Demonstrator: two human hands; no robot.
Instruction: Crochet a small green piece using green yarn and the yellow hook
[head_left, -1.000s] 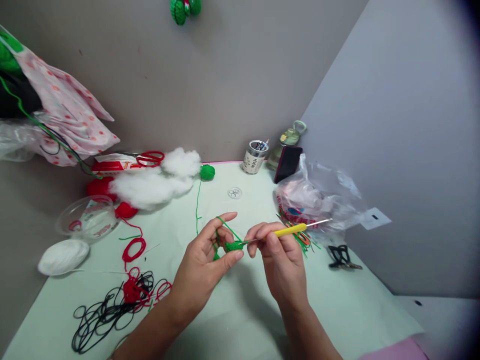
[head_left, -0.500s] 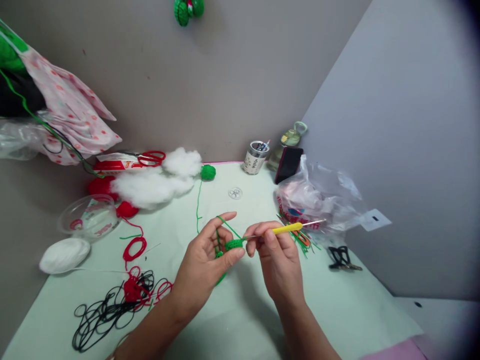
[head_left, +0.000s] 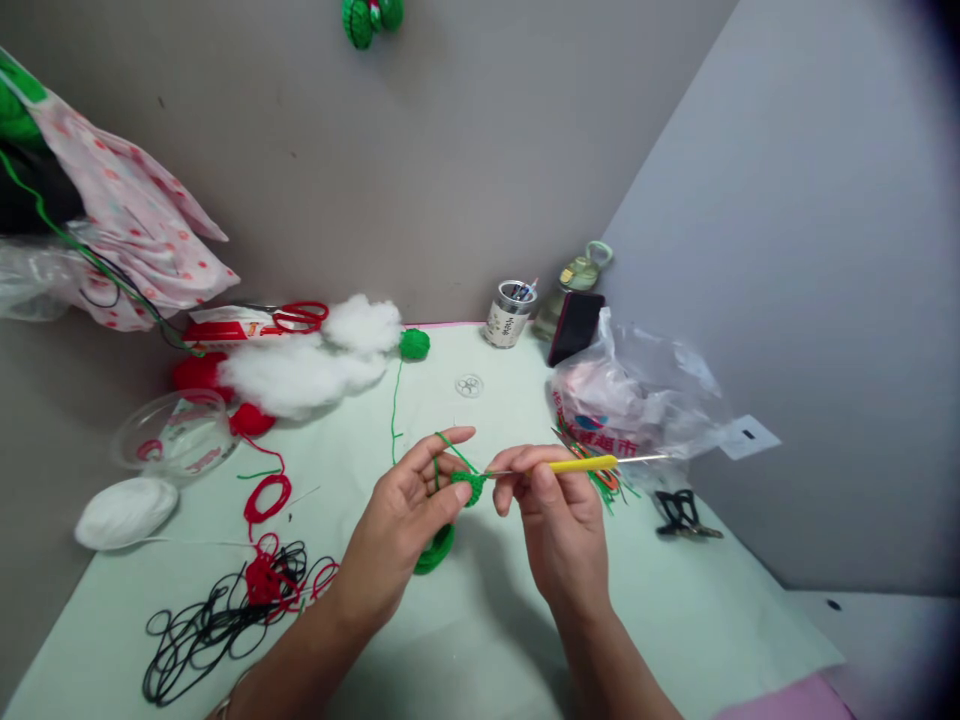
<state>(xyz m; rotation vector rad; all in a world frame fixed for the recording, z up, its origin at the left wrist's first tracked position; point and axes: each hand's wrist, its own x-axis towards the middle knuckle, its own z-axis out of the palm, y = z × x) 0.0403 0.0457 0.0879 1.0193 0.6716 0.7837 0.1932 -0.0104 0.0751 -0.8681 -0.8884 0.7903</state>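
Note:
Between thumb and fingers, my left hand (head_left: 409, 510) pinches a small green crochet piece (head_left: 469, 487). Green yarn (head_left: 456, 449) runs over its raised index finger down to the piece. My right hand (head_left: 559, 510) grips a crochet hook (head_left: 583, 465) by its yellow handle, with the metal tip pointing left at the piece's edge. Whether the tip is inside a stitch is too small to tell. Below my left hand, partly hidden by it, lies a green yarn coil (head_left: 435, 552).
White stuffing (head_left: 300, 375), red scissors (head_left: 301, 317) and a small green yarn ball (head_left: 415, 344) lie at the back. Tangled black cord (head_left: 202, 630) and a white yarn ball (head_left: 127, 512) are left. A pen tin (head_left: 510, 315), phone (head_left: 576, 328), plastic bag (head_left: 637, 390) and black clip (head_left: 679, 513) stand right.
The green piece has turned in my left fingers and shows more of its face. The hook has tilted flatter and shifted slightly right. More of the green coil shows below my left hand.

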